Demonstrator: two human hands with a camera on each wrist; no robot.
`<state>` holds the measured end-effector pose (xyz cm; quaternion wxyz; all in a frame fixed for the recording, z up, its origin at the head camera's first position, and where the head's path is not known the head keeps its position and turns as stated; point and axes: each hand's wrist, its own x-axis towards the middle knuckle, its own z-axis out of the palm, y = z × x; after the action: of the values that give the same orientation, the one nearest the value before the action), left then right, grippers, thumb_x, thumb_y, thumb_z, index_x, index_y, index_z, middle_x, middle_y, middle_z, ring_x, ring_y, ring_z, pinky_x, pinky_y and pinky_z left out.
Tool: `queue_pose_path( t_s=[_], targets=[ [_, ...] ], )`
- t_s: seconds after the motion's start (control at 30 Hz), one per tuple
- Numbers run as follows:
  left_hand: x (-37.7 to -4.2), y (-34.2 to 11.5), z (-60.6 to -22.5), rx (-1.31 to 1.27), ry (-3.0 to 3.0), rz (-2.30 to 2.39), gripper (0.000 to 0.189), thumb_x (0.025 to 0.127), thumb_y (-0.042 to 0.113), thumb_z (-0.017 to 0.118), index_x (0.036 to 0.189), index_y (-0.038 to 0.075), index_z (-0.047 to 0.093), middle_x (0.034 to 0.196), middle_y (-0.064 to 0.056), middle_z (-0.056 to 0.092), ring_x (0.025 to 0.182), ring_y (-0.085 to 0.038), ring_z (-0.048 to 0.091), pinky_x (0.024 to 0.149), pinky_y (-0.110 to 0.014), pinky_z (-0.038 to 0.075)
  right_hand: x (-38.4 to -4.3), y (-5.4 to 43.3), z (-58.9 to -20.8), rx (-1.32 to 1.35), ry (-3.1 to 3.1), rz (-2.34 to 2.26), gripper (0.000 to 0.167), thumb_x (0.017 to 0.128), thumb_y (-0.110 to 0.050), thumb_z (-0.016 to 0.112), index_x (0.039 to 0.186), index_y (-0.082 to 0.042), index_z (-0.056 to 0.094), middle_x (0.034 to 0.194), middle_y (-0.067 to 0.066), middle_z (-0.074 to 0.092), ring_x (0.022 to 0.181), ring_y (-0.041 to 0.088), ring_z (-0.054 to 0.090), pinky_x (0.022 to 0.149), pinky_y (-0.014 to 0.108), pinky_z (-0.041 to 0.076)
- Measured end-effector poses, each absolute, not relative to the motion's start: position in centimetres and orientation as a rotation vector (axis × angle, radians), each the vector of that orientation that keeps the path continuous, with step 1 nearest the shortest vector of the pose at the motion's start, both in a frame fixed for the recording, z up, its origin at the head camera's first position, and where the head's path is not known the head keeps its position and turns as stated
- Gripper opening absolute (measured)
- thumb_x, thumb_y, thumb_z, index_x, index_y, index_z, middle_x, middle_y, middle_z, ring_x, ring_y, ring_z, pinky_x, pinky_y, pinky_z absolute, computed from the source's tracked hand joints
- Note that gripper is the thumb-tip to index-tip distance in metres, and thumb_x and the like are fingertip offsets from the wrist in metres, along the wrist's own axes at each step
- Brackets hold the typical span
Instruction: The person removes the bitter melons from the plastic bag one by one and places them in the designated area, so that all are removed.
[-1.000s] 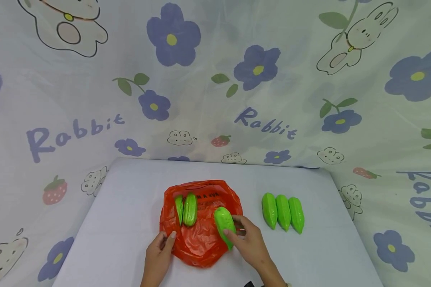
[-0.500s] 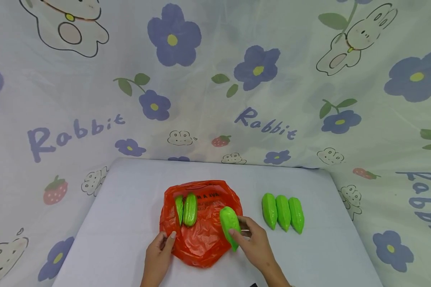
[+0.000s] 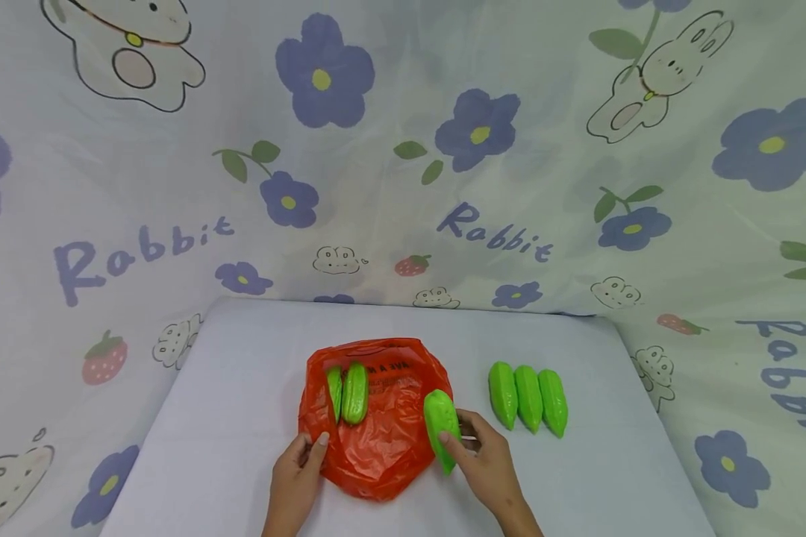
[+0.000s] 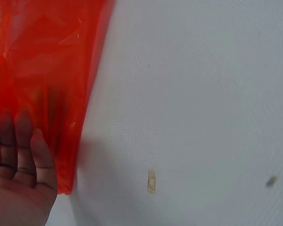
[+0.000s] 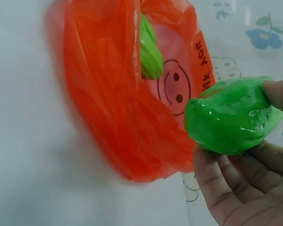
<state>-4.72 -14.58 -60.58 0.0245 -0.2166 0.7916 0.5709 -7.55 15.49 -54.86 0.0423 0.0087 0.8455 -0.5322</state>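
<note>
1. Gourd, green, ribbed and glossy, is held in my right hand at the right edge of a red bag on the white table. Whether gourd and plastic touch, I cannot tell.

2. My right hand is narrowed on its catch: thumb on one side, fingers on the other, the tapered end pointing toward me in the head view.

3. My left hand pinches the bag's near-left rim, thumb on top; its wrist view shows the fingers against the red plastic. The bag's mouth stands wide.

4. Two gourds lie side by side in the bag's left part, one partly covered by a fold. Three more line up on the table to the right, well apart from the bag.

5. I judge the gourd light and firm, since no dent shows under my thumb, though weight cannot be seen. Its shine suggests a slick skin, so the ribbed middle should make a surer hold than the tip, thumb opposing fingers.

6. The bag looks thin and limp, likely to slide or fold inward; the rim is the place to hold it, gently, lest it tear.
</note>
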Motion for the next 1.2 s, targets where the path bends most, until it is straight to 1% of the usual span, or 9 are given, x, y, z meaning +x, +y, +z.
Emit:
queue_pose_path(
  t_s=[0.17,0.43,0.8,1.0,1.2],
  targets=[
    [-4.7,-14.6,-60.5,-0.657,2.469,1.776,0.042,0.106,0.048,0.06,0.095,0.007,0.056,0.079,-0.004,0.051,0.072,-0.016,0.05,0.06,-0.025,0.043,-7.2,16.4,-55.3,0.066,2.604,-1.617,0.052,0.094,-0.044,0.079,0.133,-0.013,0.066,0.117,0.0,0.071,0.106,0.016,0.068,0.085,0.028,0.057],
    [-4.8,-14.8,-60.5,-0.665,2.436,1.769,0.047,0.105,0.053,0.059,0.097,0.007,0.055,0.08,-0.005,0.051,0.074,-0.018,0.051,0.06,-0.025,0.044,-6.6,18.0,-55.6,0.122,2.677,-1.568,0.052,0.094,-0.044,0.079,0.132,-0.011,0.066,0.117,0.0,0.071,0.106,0.016,0.068,0.085,0.028,0.057],
    [-4.9,-14.8,-60.3,-0.631,2.489,1.782,0.043,0.106,0.049,0.06,0.095,0.007,0.055,0.077,-0.004,0.049,0.07,-0.016,0.049,0.059,-0.025,0.041,-6.2,19.9,-56.4,0.195,2.782,-1.484,0.053,0.094,-0.039,0.08,0.132,-0.006,0.066,0.115,0.003,0.072,0.105,0.018,0.069,0.083,0.028,0.057],
    [-4.9,-14.9,-60.3,-0.635,2.49,1.773,0.042,0.106,0.048,0.06,0.095,0.007,0.055,0.077,-0.003,0.049,0.071,-0.016,0.048,0.059,-0.025,0.041,-6.1,20.4,-56.8,0.224,2.786,-1.462,0.055,0.094,-0.043,0.08,0.133,-0.007,0.066,0.116,0.004,0.072,0.105,0.018,0.069,0.083,0.027,0.057],
    [-4.8,-15.0,-60.3,-0.644,2.478,1.767,0.041,0.106,0.047,0.06,0.096,0.007,0.055,0.078,-0.002,0.049,0.073,-0.016,0.049,0.06,-0.025,0.042,-5.8,21.1,-57.1,0.238,2.811,-1.433,0.06,0.095,-0.047,0.077,0.134,-0.003,0.064,0.118,0.008,0.071,0.105,0.022,0.07,0.081,0.027,0.057]
  ],
)
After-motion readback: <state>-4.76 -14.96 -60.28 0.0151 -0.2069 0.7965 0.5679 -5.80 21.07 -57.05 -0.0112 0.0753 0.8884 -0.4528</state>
